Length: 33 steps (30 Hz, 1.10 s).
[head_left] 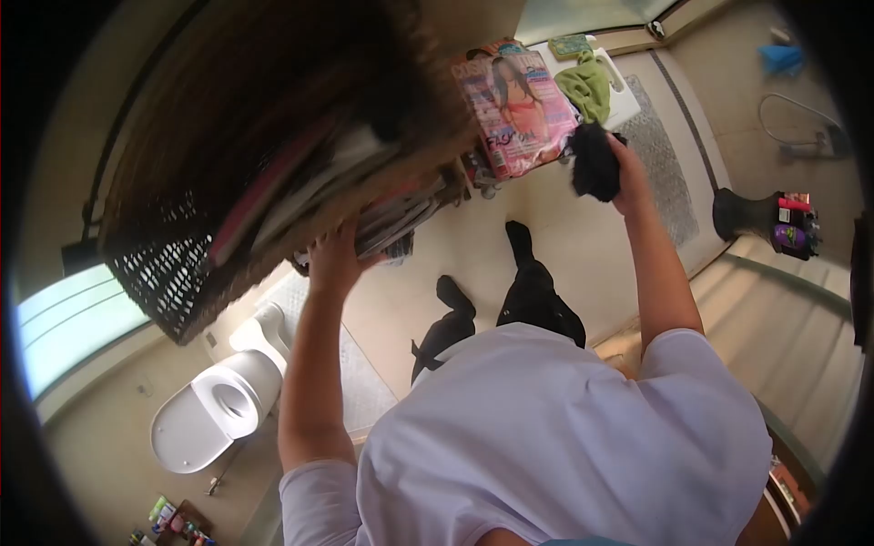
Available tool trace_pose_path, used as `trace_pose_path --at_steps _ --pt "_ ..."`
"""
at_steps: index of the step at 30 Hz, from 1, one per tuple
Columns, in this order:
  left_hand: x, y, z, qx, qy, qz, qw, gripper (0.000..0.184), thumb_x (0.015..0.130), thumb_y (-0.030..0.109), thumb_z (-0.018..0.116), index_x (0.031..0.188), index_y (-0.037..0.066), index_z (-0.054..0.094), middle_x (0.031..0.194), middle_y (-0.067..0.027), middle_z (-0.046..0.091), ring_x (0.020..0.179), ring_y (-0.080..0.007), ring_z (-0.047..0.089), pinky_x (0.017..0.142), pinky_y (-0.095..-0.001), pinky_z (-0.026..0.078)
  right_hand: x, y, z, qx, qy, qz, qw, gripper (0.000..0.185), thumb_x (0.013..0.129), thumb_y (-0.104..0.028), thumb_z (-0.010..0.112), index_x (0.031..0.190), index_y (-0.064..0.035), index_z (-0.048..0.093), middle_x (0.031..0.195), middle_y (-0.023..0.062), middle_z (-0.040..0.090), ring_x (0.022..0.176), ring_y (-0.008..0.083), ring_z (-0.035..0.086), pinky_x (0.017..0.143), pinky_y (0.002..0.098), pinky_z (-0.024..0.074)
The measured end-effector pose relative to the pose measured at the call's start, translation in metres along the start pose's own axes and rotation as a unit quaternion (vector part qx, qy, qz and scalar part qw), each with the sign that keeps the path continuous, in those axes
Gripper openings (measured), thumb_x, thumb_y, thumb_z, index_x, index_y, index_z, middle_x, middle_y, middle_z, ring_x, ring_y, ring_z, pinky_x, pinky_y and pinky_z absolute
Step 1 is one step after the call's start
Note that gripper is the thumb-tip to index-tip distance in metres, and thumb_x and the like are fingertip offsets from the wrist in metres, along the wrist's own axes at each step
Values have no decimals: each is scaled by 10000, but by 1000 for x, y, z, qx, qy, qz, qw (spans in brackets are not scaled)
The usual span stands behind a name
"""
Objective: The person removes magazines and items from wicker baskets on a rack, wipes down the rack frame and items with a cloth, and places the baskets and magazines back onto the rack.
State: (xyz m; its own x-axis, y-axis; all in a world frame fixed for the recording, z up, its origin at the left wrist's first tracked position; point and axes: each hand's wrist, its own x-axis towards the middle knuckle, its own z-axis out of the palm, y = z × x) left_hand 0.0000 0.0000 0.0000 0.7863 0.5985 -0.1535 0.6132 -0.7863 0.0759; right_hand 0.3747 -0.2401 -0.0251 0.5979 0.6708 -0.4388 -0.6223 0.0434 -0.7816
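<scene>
Head view has the right hand (628, 180) clenched around a black cloth (596, 162) just right of the far magazine (519, 109), the left hand (335, 259) at a wicker basket's (168, 273) near edge, grip unclear, the basket already tilted, contents (309, 187) still inside.

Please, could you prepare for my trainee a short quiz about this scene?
1. Which hand holds the crumpled dark cloth?
2. True or false: the glossy pink magazine lies beside the soft green cloth.
3. Which is nearest to the left hand?
a) the pink magazine
b) the dark brown woven basket
c) the green cloth

Key: 1. The right hand. 2. True. 3. b.
</scene>
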Motion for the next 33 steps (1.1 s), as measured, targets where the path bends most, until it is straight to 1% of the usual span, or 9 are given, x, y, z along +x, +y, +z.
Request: trace_pose_path --at_steps 4,5,8,10,15,19,23,29,33 --pt "35 124 -28 -179 42 128 974 579 712 274 664 1215 104 434 1150 -137 497 1082 -315 452 916 -435 337 68 29 -27 -280 115 -59 951 436 743 -201 607 1134 -41 501 922 122 597 780 248 598 654 323 497" --pt "58 156 -19 -222 34 171 959 509 746 220 631 1202 96 442 1149 -138 499 1081 -318 452 912 -430 339 92 48 -21 -446 70 -222 864 458 699 -187 608 1121 -36 516 968 168 590 797 307 596 720 354 483" --pt "140 225 49 -318 124 82 937 488 766 97 549 1230 86 398 1236 -141 436 1122 -369 413 939 -446 327 101 76 21 -505 -187 -213 815 421 652 -136 569 1072 -97 558 1064 160 550 976 360 514 813 433 431" --pt "183 228 97 -274 97 -23 956 520 764 77 524 1259 101 366 1314 -127 365 1152 -390 377 954 -460 323 95 110 15 -734 -119 -300 597 398 641 -167 631 1035 -149 580 1176 66 483 988 264 499 747 405 421" --pt "218 218 152 -94 -55 -19 994 550 786 121 489 1308 153 317 1424 -74 215 1182 -400 339 968 -447 330 120 50 -61 -716 -155 -306 608 454 631 -135 621 1080 -125 557 1169 90 473 992 288 470 773 399 398" --pt "223 213 152 -368 93 -118 917 729 686 19 596 1327 149 274 1312 -215 294 1155 -410 365 964 -398 342 136 67 -53 -702 47 -257 663 483 605 -106 615 1084 -124 562 1137 90 482 981 285 470 779 410 394" --pt "217 204 166 -371 51 -179 910 847 631 19 666 1346 138 229 1241 -248 300 1128 -400 389 961 -379 348 143 93 -17 -659 -235 -364 614 459 631 -138 587 1089 -147 559 1129 71 489 957 271 482 749 406 402" --pt "228 218 166 -378 36 -231 896 926 643 -13 660 1382 154 128 1244 -231 314 1122 -371 416 950 -374 367 284 43 12 -700 -2 -346 625 492 682 -142 597 1166 -157 517 1170 89 476 995 296 470 770 416 411" --pt "231 215 163 -389 19 -232 891 939 641 -9 662 1385 179 121 1206 -207 369 1089 -348 454 917 -376 393 238 63 0 -715 -77 -337 608 523 667 -132 612 1177 -186 510 1161 104 465 1021 310 450 792 442 397"
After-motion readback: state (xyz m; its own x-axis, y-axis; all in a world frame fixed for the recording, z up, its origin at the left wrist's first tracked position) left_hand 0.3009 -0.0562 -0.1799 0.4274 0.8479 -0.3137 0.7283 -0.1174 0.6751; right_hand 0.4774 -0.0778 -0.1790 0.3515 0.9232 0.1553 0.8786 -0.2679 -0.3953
